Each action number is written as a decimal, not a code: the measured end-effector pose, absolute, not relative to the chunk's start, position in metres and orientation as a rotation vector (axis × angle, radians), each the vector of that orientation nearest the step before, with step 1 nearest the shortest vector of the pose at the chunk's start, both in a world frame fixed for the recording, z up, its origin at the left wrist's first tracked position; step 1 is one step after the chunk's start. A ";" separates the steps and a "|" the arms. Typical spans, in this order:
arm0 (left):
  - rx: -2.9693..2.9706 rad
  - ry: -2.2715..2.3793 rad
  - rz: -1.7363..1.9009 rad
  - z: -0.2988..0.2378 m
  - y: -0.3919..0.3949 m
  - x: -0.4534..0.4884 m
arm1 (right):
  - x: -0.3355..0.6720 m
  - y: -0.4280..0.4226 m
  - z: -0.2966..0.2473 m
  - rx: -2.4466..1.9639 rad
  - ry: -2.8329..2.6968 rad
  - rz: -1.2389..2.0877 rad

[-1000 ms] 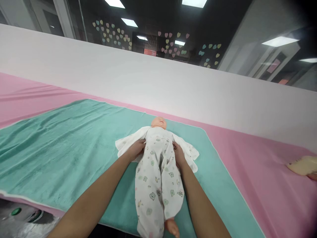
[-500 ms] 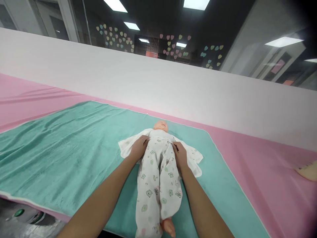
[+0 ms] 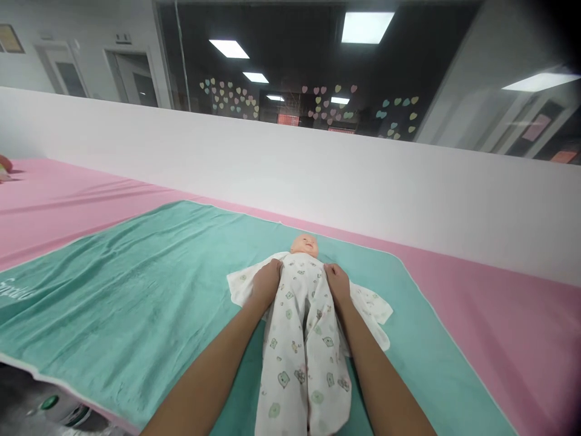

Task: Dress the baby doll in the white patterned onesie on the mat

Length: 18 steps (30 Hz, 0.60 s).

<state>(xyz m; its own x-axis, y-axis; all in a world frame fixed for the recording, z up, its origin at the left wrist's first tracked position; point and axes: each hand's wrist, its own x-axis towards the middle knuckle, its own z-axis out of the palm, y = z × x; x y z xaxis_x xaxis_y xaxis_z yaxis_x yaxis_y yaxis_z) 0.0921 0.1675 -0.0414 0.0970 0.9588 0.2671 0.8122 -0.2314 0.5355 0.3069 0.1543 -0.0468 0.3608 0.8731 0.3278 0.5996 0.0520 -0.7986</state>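
Note:
A baby doll [image 3: 305,244] lies on its back on a green towel [image 3: 149,290], its head toward the wall. It wears white printed pants [image 3: 290,345] and a white top [image 3: 368,307] whose sleeves spread out to both sides. My left hand [image 3: 267,281] is closed on the waistband of the pants at the doll's left-hand side as I see it. On the opposite side my right hand [image 3: 338,283] grips the same waistband. The waistband sits high on the chest, just under the head. The doll's feet are out of sight.
Under the towel is a pink cover [image 3: 521,303]. A white low wall [image 3: 290,163] runs behind, with a window with heart stickers above it. Below the table's left front edge stands a bottle with a green cap [image 3: 49,402]. Part of another object [image 3: 5,166] shows at far left.
Both hands have drawn the pants' waistband further up the doll's chest, closer to its head. The visible foot is now out of view. The camera view has tilted upward.

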 end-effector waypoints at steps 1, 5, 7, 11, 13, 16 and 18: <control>2.140 1.783 0.819 -0.042 0.166 0.092 | 0.306 0.153 -0.049 -1.658 -1.297 0.336; 2.104 1.834 0.788 -0.043 0.158 0.094 | 0.303 0.145 -0.053 -1.684 -1.224 0.314; 2.068 1.839 0.793 -0.045 0.154 0.094 | 0.303 0.138 -0.054 -1.679 -1.260 0.322; 2.030 1.769 0.815 -0.047 0.147 0.089 | 0.308 0.125 -0.056 -1.664 -1.359 0.399; 2.025 1.706 0.818 -0.047 0.147 0.086 | 0.311 0.118 -0.056 -1.615 -1.390 0.507; 2.000 1.604 0.806 -0.046 0.147 0.083 | 0.316 0.107 -0.053 -1.531 -1.409 0.675; 1.975 1.541 0.798 -0.045 0.145 0.084 | 0.318 0.101 -0.051 -1.424 -1.385 0.880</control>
